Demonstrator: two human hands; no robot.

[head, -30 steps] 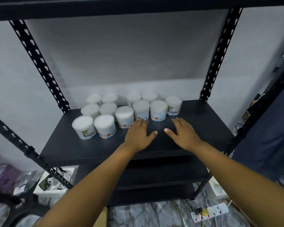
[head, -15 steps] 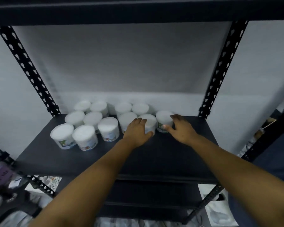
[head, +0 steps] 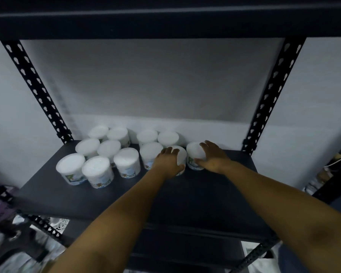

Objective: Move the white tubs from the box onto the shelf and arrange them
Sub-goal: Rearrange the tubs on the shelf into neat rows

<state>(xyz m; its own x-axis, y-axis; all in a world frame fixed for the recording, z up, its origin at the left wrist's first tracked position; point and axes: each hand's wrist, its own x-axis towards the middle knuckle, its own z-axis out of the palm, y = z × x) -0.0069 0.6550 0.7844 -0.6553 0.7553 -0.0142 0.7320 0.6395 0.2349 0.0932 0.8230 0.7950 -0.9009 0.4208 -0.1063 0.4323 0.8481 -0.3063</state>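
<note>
White tubs cluster mid-frame on the black shelf. Your left hand cups one tub; your right hand wraps the rightmost tub. Their colourful labels are too blurred to read.

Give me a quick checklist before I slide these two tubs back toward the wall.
1. Left hand on its tub: ok, fingers wrapped around its front.
2. Right hand on the rightmost tub: ok, fingers over the lid.
3. Both tubs upright: ok.
4. Free space behind the rightmost tub: ok, bare shelf up to the wall.
5. Free space behind the left-hand tub: not ok, a back-row tub stands there.
6. Box emptied: cannot tell, out of view.
</note>
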